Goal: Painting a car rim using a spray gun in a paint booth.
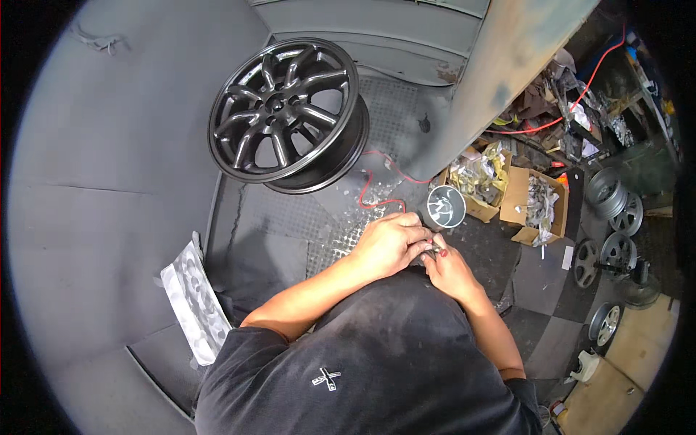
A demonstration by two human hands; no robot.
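Note:
My left hand [391,246] and my right hand [451,274] meet in front of my body, fingers closed together on a small metal part [435,247] with a red end. Most of it is hidden by the fingers, so its kind is unclear. Just beyond the hands is a round open cup [445,206] with a greyish-white coating inside; whether it joins the metal part cannot be made out. A thin red hose [373,202] curves toward the back of my left hand. Farther off, left of centre, a glossy dark multi-spoke car wheel [279,112] stands raised and tilted, apart from both hands.
Cardboard boxes [518,206] of crumpled scraps stand right of the cup, beside a leaning panel [507,65]. Several wheels [618,254] line the far right. Grey walls [109,145] enclose the left, where a silvery patterned sheet [194,303] stands near my left arm.

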